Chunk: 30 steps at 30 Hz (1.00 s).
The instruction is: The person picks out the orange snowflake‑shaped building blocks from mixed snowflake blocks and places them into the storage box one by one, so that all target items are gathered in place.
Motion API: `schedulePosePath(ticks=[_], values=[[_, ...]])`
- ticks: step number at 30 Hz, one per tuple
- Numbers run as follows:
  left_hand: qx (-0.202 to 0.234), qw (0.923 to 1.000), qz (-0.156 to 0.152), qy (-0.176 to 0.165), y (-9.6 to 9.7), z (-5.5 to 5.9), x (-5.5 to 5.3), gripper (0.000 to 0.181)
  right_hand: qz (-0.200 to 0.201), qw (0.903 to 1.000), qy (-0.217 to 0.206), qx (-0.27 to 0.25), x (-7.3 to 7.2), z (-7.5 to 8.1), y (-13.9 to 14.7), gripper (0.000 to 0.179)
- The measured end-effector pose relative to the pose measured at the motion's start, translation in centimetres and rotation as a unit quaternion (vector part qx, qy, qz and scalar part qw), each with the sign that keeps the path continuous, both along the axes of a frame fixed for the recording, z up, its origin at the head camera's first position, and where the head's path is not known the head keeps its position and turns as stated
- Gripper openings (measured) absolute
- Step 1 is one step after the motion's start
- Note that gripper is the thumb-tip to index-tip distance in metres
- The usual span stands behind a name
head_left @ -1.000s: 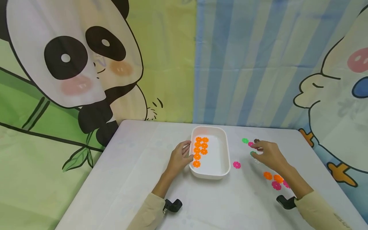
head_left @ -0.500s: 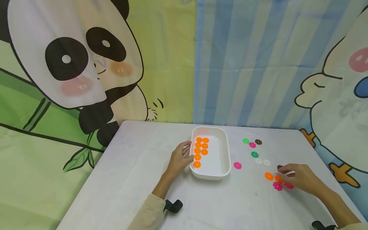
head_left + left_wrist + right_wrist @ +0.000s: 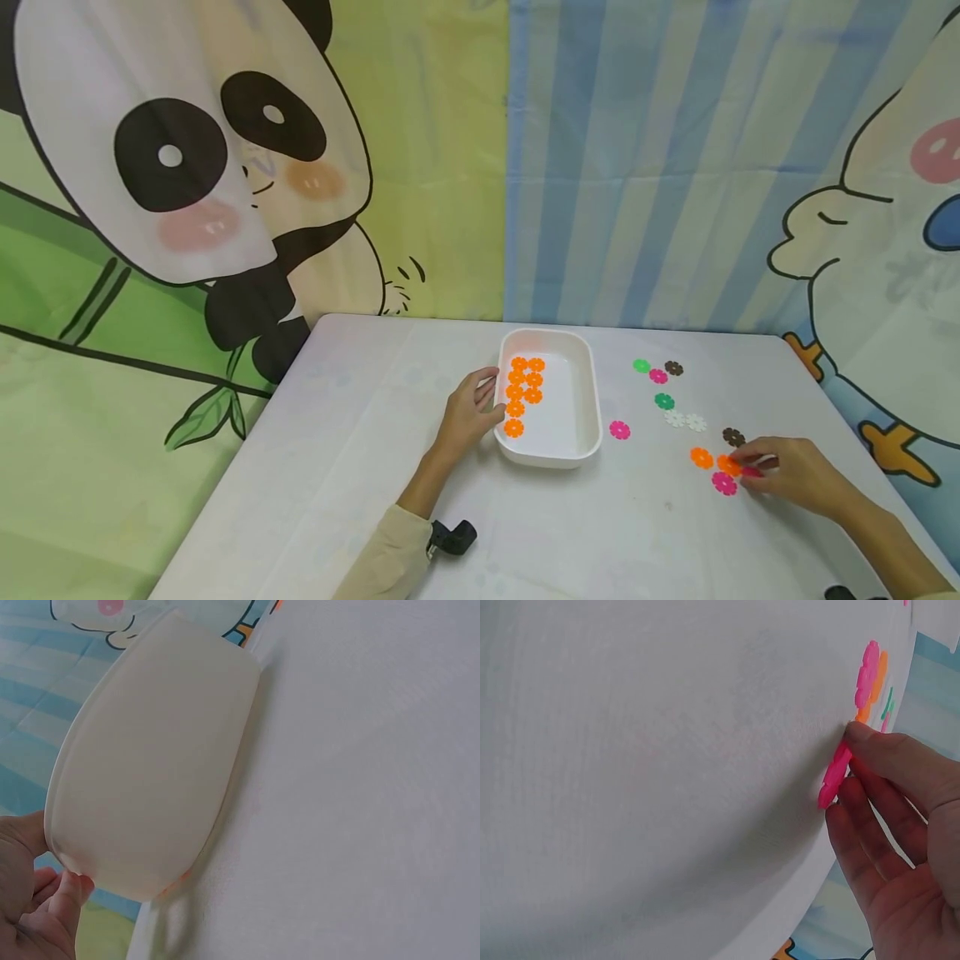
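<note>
My left hand holds the left rim of a white plastic tray, thumb and fingers at its edge; the left wrist view shows the tray's outer wall. Inside, along the left side, lie several orange flower-shaped discs. My right hand is low over a small cluster at the right, its fingertips at an orange flower-shaped disc. Under the thumb and fingers lies a pink disc, partly covered. Whether the fingertips pinch anything is hard to see.
Close to the right hand are another orange disc, a pink disc and a brown one. Farther back lie white, dark green and light green discs. A single pink disc sits beside the tray.
The right hand has moved from the back discs toward the front right, then slightly lower, off the brown disc to the orange one. The left hand and tray stay in place.
</note>
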State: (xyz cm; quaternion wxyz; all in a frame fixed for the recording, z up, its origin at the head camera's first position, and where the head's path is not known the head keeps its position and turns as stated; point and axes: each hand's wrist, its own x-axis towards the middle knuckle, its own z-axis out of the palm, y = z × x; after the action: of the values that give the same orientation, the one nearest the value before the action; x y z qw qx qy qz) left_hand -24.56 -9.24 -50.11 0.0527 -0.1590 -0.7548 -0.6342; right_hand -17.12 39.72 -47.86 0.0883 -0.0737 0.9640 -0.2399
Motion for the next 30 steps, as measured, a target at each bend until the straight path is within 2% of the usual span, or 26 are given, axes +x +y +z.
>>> schedulePosePath(ticks=[5, 6, 10, 12, 13, 22, 26, 30], values=[[0.004, 1.0, 0.001, 0.001, 0.1, 0.1, 0.0, 0.058, 0.01, 0.9994, 0.032, 0.004, 0.0, -0.4, -0.1, 0.039], [0.005, 1.0, -0.001, -0.001, 0.1, 0.5, 0.3, 0.058, 0.009, 0.9994, 0.034, 0.003, 0.0, -0.4, -0.2, 0.039], [0.01, 0.9999, -0.007, -0.005, 0.2, 0.5, 0.3, 0.059, -0.001, 0.9994, 0.033, -0.006, 0.1, -0.5, -0.5, 0.037], [0.007, 0.9999, -0.007, -0.007, 0.2, 0.5, 0.3, 0.059, -0.004, 0.9994, 0.034, -0.009, 0.1, -0.4, -0.6, 0.035], [0.007, 1.0, -0.005, -0.005, 0.1, 0.1, 0.0, 0.059, -0.003, 0.9992, 0.038, -0.007, 0.1, -0.4, -0.6, 0.035], [0.002, 1.0, 0.002, -0.004, 0.1, 0.0, 0.0, 0.058, 0.007, 0.9966, 0.082, 0.005, -0.4, -0.8, -1.1, 0.042], [-0.003, 0.9999, 0.005, -0.01, 0.1, 0.1, 0.0, 0.058, 0.032, 0.9917, 0.125, 0.001, -0.3, -1.0, -1.5, 0.042], [-0.008, 0.9998, 0.011, -0.013, 0.1, 0.1, 0.0, 0.057, 0.069, 0.9826, 0.17, 0.032, -0.1, -1.1, -1.7, 0.038]])
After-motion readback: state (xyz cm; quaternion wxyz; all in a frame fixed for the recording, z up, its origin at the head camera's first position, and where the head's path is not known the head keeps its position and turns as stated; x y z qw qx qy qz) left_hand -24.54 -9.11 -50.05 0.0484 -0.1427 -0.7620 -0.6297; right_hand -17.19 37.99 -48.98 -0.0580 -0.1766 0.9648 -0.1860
